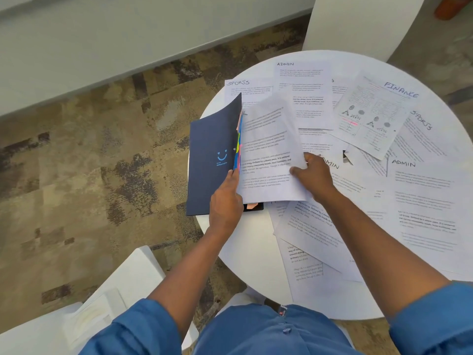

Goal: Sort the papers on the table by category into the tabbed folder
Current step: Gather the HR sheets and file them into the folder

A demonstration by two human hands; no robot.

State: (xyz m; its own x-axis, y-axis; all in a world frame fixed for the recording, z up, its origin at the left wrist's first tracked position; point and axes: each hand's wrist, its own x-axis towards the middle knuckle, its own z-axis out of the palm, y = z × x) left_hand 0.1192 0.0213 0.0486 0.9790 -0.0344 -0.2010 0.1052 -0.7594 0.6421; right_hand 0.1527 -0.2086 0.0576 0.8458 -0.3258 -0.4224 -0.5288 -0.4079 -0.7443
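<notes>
A dark navy tabbed folder (212, 155) lies at the left edge of the round white table (250, 252), its cover lifted up. Coloured tabs (238, 147) show along its inner edge. My left hand (225, 201) grips the folder's cover at its lower edge. My right hand (313, 175) pinches a printed sheet (268, 149) by its right edge, and the sheet lies over the folder's open inside. Loose papers cover the table: one headed SPORTS (238, 84), one headed ADMIN (302, 93), one headed FINANCE (373, 114).
More sheets headed ADMIN (422, 201) and SPORTS (419, 139) lie at the right, with several overlapping pages (307, 239) near the front edge. A white chair (84, 303) stands at lower left, a white seat back (358, 24) behind the table. Patterned carpet lies to the left.
</notes>
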